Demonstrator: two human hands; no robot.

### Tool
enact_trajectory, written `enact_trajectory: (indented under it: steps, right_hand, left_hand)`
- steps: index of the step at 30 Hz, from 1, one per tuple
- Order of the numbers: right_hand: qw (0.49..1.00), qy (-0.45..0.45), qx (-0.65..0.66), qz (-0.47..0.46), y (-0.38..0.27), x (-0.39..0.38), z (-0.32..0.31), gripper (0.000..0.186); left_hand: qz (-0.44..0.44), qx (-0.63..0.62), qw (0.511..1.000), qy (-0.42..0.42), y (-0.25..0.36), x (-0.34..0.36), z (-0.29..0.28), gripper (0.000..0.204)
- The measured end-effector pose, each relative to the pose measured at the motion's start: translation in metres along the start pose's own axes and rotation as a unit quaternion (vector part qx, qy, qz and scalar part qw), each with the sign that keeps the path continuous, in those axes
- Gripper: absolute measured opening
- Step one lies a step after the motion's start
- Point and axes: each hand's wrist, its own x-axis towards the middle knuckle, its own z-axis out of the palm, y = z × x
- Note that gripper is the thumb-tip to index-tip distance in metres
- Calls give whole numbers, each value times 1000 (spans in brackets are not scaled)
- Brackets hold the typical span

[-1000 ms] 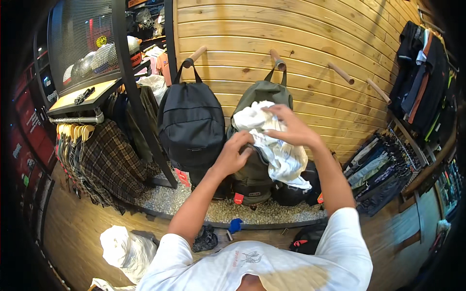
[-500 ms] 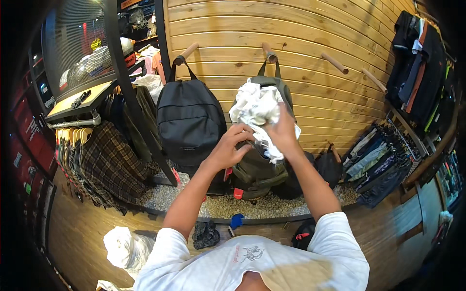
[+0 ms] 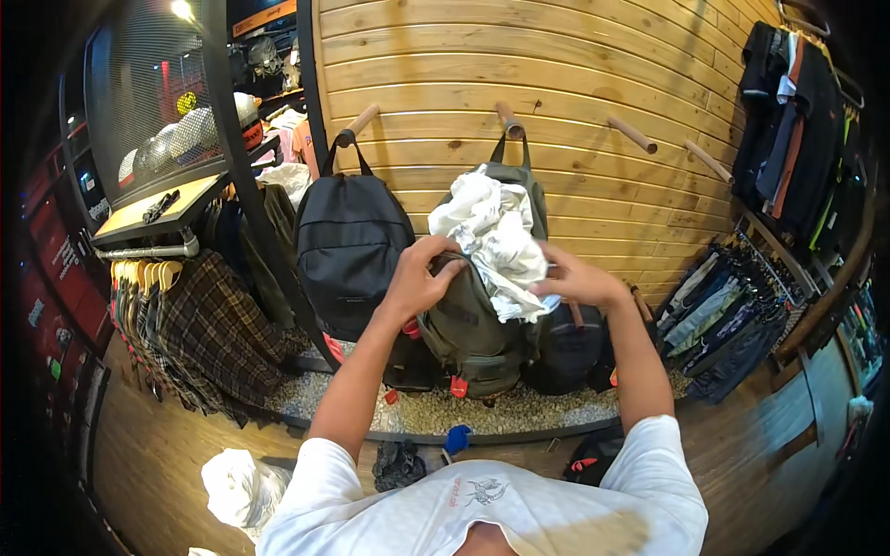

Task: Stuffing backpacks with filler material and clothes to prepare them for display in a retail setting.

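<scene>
An olive-green backpack (image 3: 464, 320) hangs by its top loop from a wooden peg (image 3: 509, 120) on the wall. Its front is unzipped, and a crumpled white bundle (image 3: 491, 218), paper or cloth I cannot tell, bulges out of the opening. My left hand (image 3: 422, 278) is closed on the left edge of that opening, thumb and fingers pinching the fabric. At the bundle's lower right side is my right hand (image 3: 582, 280), fingers apart, its tips touching or very near the white folds. A black backpack (image 3: 355, 241) hangs just left of my left hand.
More dark bags (image 3: 567, 347) stand low at the right, above a pebble strip (image 3: 320, 394). Clothes racks flank both sides, with plaid shirts (image 3: 218, 315) at the left. On the floor lie a white bundle (image 3: 243, 486), a crumpled black item (image 3: 399, 465) and a blue item (image 3: 457, 438).
My right hand has drawn back to the right from the top of the white bundle, its fingers now spread. The left hand has shifted slightly left, pulling the backpack's edge outward.
</scene>
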Motion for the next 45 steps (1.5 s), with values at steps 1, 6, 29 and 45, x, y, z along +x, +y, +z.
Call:
enact_trajectory:
  steps: [1, 6, 29, 45]
  right_hand:
    - [996, 47, -32, -72, 10, -16, 2, 104]
    - [885, 226, -390, -113, 41, -30, 45, 94]
    - [823, 333, -427, -171, 55, 23, 71, 54]
    - [892, 220, -358, -164, 52, -18, 43, 32]
  left_hand:
    - [3, 0, 1000, 5, 1, 2, -3, 21]
    - [1, -32, 999, -24, 11, 8, -17, 19]
    - [54, -27, 989, -132, 24, 36, -5, 22]
    - [42, 93, 919, -380, 1, 58, 28, 74]
